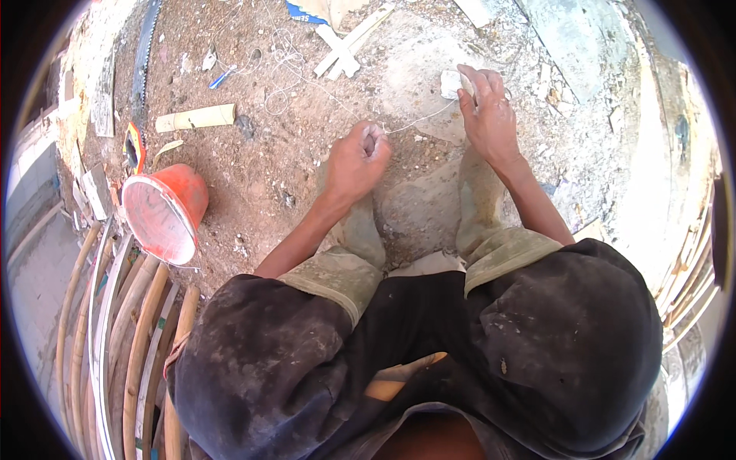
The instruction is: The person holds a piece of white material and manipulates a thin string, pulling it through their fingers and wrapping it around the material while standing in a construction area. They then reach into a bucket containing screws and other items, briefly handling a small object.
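Observation:
Thin white string (420, 119) runs between my two hands, low over the dirt. My left hand (359, 162) is closed, its fingers curled round with the string coming out by the fingertips. My right hand (489, 119) has its thumb and forefinger on a small white block (451, 84), and the string leads up to that block. Beyond my left hand, more string lies in loose tangled loops (285, 57) on the ground. Two crossed pale wooden strips (343, 50) lie ahead, between and beyond my hands.
To the left are an orange-red bucket (195, 192) tipped on its side, a bamboo piece (195, 118), a blue pen-like object (223, 77) and a handsaw (143, 61). Several long poles (142, 337) lie at the lower left. A flat grey sheet (571, 42) lies at the far right.

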